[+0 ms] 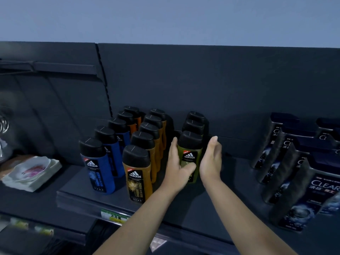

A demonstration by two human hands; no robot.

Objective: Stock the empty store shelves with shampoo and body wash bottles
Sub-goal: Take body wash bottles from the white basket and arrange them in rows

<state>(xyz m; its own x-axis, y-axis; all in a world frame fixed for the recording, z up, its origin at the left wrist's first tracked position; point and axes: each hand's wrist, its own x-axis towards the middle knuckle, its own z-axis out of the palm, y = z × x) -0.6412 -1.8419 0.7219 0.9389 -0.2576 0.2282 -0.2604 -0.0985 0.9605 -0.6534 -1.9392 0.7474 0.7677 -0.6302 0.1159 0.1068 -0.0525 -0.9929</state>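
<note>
Green bottle (189, 153) label seems partly hidden.

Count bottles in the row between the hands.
3, in single file: front bottle, green, gripped by the left hand, with the right hand beside it; second and third show mostly caps. More may hide behind.

Three green bottles (189, 157), three blue (97, 173), seven orange (137, 179)
</note>
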